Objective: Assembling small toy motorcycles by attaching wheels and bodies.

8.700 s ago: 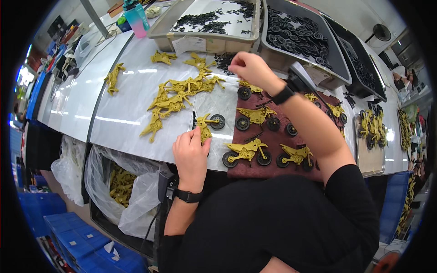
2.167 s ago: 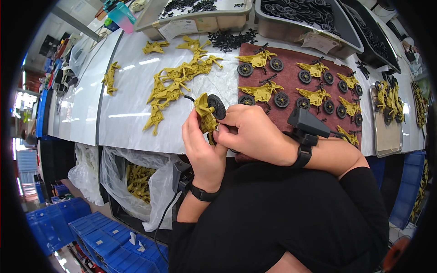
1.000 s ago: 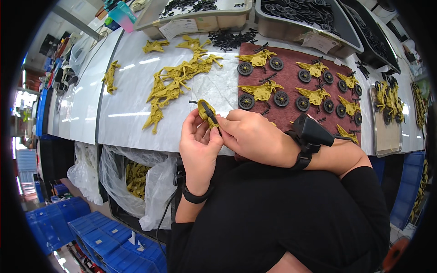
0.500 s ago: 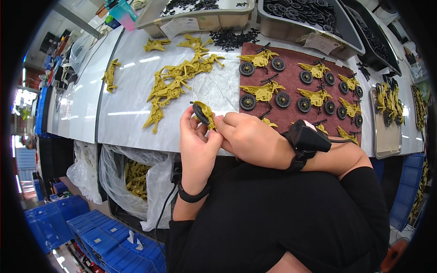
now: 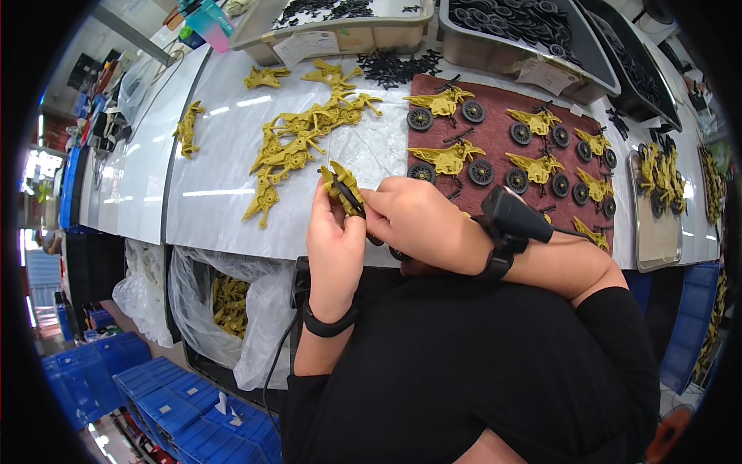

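Observation:
Over the table's front edge, my left hand (image 5: pixel 334 251) grips a yellow toy motorcycle body (image 5: pixel 337 176) between thumb and fingers. A black wheel (image 5: pixel 352 199) sits in it, seen nearly edge-on. My right hand (image 5: pixel 421 220) is closed on the near right side of the same piece; its fingertips are partly hidden. Right of my hands, a dark red cloth (image 5: pixel 495 124) bears rows of yellow bodies, each with black wheels and a black handlebar-like part beside it. Beyond my left hand lies a pile of bare yellow bodies (image 5: pixel 297 139).
At the back stand a bin of small black parts (image 5: pixel 340 39) and a grey bin of black wheels (image 5: pixel 533 73). Loose black parts (image 5: pixel 390 68) lie before them. A tray (image 5: pixel 657 236) of yellow pieces is at right. Below left are a plastic-lined bin (image 5: pixel 267 332) and blue crates (image 5: pixel 166 402).
The toy motorcycle body has been turned in my hands, so its wheel now shows edge-on between yellow sides. My right hand has shifted slightly up and its wrist has rotated.

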The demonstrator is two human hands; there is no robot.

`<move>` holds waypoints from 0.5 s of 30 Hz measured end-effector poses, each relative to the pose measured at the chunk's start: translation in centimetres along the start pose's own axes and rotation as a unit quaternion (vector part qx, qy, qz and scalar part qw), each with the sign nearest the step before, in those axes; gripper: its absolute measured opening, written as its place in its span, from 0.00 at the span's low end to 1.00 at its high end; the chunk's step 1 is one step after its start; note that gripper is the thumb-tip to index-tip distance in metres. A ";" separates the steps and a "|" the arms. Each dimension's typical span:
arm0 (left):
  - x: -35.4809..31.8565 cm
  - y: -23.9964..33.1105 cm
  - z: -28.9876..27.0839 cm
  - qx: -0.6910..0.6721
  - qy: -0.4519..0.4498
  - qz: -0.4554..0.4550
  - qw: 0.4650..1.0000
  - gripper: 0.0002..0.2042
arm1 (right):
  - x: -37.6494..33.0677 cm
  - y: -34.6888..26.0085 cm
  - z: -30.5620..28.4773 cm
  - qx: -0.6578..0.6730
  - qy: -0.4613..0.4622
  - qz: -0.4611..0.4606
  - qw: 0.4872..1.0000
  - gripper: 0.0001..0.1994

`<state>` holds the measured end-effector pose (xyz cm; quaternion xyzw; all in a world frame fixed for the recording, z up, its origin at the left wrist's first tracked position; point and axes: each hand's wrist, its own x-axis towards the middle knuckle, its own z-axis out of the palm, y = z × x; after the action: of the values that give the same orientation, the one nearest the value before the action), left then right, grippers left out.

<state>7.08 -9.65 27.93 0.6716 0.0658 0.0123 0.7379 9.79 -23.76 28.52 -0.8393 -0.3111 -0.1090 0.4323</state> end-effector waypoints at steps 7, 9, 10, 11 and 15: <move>1.8 -1.1 -1.5 0.275 0.002 0.082 0.958 0.31 | 3.8 1.2 -1.0 0.202 -0.188 0.324 0.905 0.11; 2.1 0.2 -1.4 0.455 0.021 0.095 0.885 0.29 | 4.1 2.2 -0.7 0.207 -0.211 0.324 0.899 0.10; 2.3 -0.1 -1.5 0.454 0.023 0.094 0.886 0.29 | 4.4 2.2 -1.1 0.181 -0.223 0.344 0.894 0.10; 2.6 -0.7 -1.7 0.488 0.013 0.110 0.866 0.28 | 4.6 2.4 -1.4 0.153 -0.235 0.364 0.888 0.10; 2.7 -1.6 -2.3 0.517 0.006 0.162 0.840 0.26 | 4.2 4.8 -1.8 0.019 -0.196 0.229 0.953 0.09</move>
<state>9.41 -7.23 25.88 0.9566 -0.0430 0.1002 0.2703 16.16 -25.45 28.31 -0.8847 -0.1906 0.1653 0.3921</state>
